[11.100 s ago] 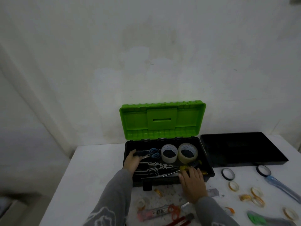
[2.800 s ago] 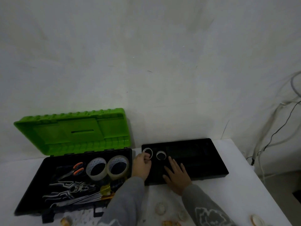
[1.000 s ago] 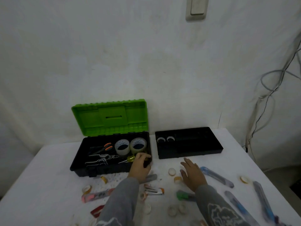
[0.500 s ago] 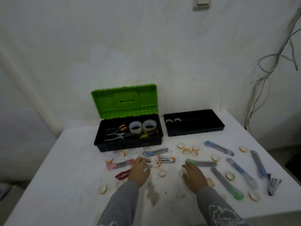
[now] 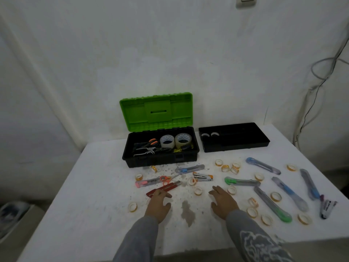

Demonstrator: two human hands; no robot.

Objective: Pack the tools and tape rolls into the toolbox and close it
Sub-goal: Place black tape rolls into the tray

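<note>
The black toolbox [image 5: 160, 161] stands open at the back of the white table, its green lid [image 5: 156, 112] upright. Inside lie two clear tape rolls [image 5: 175, 140], pliers [image 5: 145, 150] and scissors. The black tray [image 5: 234, 146] sits to its right with two small rolls [image 5: 209, 134] in it. Utility knives [image 5: 189, 169], a stapler [image 5: 203, 177] and several small tape rolls [image 5: 229, 168] are scattered in front. My left hand [image 5: 158, 204] rests palm down, fingertips at a red cutter [image 5: 163, 188]. My right hand [image 5: 223, 202] lies flat with fingers spread, holding nothing.
More utility knives [image 5: 272, 204] and a second stapler [image 5: 327, 208] lie toward the right edge. A brown stain [image 5: 187, 210] marks the table between my hands. Cables [image 5: 319, 86] hang on the wall at right. The table's left part [image 5: 90, 186] holds nothing.
The view has pulled back from the table. Both hands have drawn back toward the front edge, the left now touching the red cutter.
</note>
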